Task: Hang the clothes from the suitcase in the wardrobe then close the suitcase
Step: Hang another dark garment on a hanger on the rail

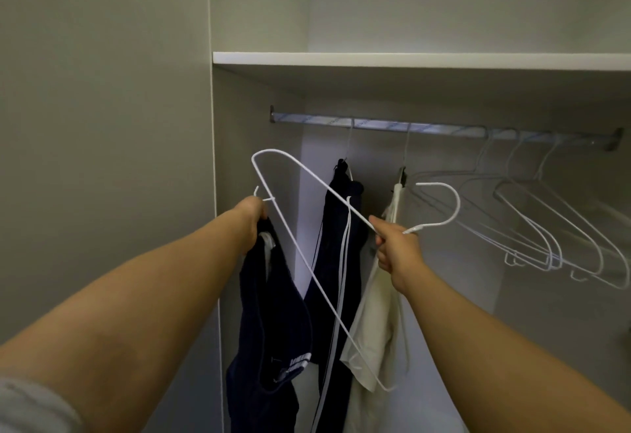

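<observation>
My right hand (pixel 397 248) clamps the white hanger (pixel 458 204) at its neck, hook curling up-right, long bar slanting steeply downward; my left hand (pixel 252 219) grips the navy garment (pixel 269 313).

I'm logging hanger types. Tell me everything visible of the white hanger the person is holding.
The white hanger is thin wire, with an open curved hook and rounded shoulder corners. It is off the rail, tilted on its side, hook pointing right. The right hand grips its neck; the left hand, holding a navy garment, is beside its far arm.
</observation>
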Demonstrator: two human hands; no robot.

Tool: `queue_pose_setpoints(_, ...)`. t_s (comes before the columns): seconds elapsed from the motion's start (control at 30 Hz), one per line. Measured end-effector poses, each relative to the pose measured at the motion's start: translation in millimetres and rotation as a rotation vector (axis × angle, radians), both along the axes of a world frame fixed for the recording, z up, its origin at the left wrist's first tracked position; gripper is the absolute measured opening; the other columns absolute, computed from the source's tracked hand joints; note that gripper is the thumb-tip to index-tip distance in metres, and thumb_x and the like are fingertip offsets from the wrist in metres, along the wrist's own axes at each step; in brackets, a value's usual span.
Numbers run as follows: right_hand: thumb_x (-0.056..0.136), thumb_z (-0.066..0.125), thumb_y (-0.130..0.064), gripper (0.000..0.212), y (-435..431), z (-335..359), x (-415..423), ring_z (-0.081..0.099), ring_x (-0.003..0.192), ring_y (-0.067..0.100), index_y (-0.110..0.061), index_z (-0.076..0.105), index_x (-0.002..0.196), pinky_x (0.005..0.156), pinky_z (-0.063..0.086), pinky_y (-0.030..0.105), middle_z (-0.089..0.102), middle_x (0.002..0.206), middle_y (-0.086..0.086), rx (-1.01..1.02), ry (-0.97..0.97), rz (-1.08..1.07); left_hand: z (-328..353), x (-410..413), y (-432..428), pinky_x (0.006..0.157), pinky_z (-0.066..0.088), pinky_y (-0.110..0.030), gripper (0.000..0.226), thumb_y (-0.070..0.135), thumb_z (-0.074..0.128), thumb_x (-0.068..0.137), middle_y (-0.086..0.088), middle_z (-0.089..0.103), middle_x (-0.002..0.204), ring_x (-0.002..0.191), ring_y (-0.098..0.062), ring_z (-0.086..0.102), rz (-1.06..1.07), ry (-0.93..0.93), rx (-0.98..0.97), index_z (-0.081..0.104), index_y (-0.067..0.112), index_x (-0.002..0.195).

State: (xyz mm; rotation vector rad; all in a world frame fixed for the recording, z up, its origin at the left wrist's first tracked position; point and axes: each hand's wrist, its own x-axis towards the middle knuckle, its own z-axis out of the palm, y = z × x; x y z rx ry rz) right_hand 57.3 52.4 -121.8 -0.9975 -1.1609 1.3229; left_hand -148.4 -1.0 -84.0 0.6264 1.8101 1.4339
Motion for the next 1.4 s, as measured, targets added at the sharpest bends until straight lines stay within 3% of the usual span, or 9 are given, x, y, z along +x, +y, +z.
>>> queue_pose_setpoints(0.07,0.09,0.059,-0.02,0.037,-3,-4,4,0.022,0.025,0.003,-0.016,0.042,0.058,0.03,0.018,0.011,0.035,0.044,-0.003,-0.029,-0.035,0.014,-8,-6,3,0.075,0.041,-0.035,0.02,0.005,0.035,0.097,-0.016,0.051,0.089,0.067,-0.026,0.045,-0.021,0.055,0.027,0.049,-0.002,0.086)
queue_pose_setpoints(0.13,0.09,0.059,-0.02,0.038,-6,-8,9,0.022,0.025,0.004,-0.015,0.042,0.058,0.03,0.019,0.012,0.034,0.046,-0.001,-0.04,-0.095,0.014,-15,-15,11,0.092,0.043,-0.039,0.027,0.012,0.041,0.096,-0.019,0.053,0.126,0.104,-0.036,0.056,0.005,0.105,0.028,0.056,-0.001,0.114)
queue_pose_setpoints(0.2,0.09,0.061,-0.02,0.041,-7,-10,14,0.022,0.023,0.004,-0.014,0.039,0.055,0.03,0.019,0.012,0.033,0.037,-0.004,-0.037,-0.171,0.016,-20,-18,18,0.102,0.04,-0.04,0.046,0.017,0.047,0.095,-0.021,0.044,0.14,0.126,-0.037,0.046,0.072,0.198,-0.036,0.041,-0.002,0.136)
queue_pose_setpoints(0.4,0.089,0.061,-0.022,0.043,-6,-11,23,0.021,0.024,0.005,-0.014,0.038,0.053,0.032,0.02,0.013,0.029,0.028,-0.01,-0.035,-0.23,0.004,-25,-20,34,0.091,0.044,-0.04,0.053,0.026,0.047,0.096,-0.024,0.043,0.135,0.117,-0.041,0.048,0.144,0.422,-0.097,0.031,-0.004,0.137)
queue_pose_setpoints(0.67,0.089,0.061,-0.022,0.042,-4,-8,31,0.022,0.028,0.007,-0.015,0.04,0.053,0.034,0.021,0.013,0.03,0.032,-0.007,-0.06,-0.288,0.015,-18,-35,37,0.101,0.041,-0.038,0.041,0.017,0.042,0.098,-0.021,0.049,0.136,0.126,-0.036,0.048,0.146,0.338,-0.011,0.047,-0.006,0.132)
queue_pose_setpoints(0.83,0.089,0.061,-0.021,0.042,-2,-15,18,0.024,0.022,0.004,-0.014,0.038,0.055,0.027,0.021,0.013,0.033,0.034,-0.005,-0.085,-0.182,-0.091,-13,-30,27,0.087,0.055,-0.047,0.033,0.02,0.047,0.095,-0.028,0.06,0.115,0.096,-0.041,0.064,0.112,0.397,0.095,0.057,-0.004,0.115)
queue_pose_setpoints(1.03,0.088,0.063,-0.02,0.044,-2,-68,-12,0.033,0.046,0.014,-0.012,0.038,0.053,0.047,0.028,0.024,0.04,0.053,0.003,-0.153,-0.352,-0.053,-88,-30,29,0.071,0.055,-0.041,0.029,0.013,0.043,0.098,-0.029,0.058,0.115,0.093,-0.041,0.064,-0.056,0.434,-0.096,0.058,-0.005,0.114)
queue_pose_setpoints(1.33,0.089,0.062,-0.022,0.039,-8,-148,-9,0.036,0.052,0.015,-0.01,0.043,0.057,0.05,0.029,0.023,0.042,0.06,0.004,-0.318,-0.431,-0.028,-183,-10,22,0.08,0.057,-0.042,0.029,0.015,0.045,0.097,-0.026,0.059,0.117,0.095,-0.039,0.063,-0.131,0.341,-0.265,0.059,-0.002,0.115)
queue_pose_setpoints(1.4,0.088,0.062,-0.023,0.036,-12,-174,-2,0.039,0.055,0.014,-0.01,0.044,0.06,0.057,0.035,0.024,0.044,0.063,0.004,-0.364,-0.423,-0.023,-208,8,17,0.065,0.057,-0.037,0.03,0.016,0.044,0.097,-0.025,0.059,0.117,0.09,-0.037,0.064,-0.168,0.331,-0.299,0.059,-0.002,0.117)
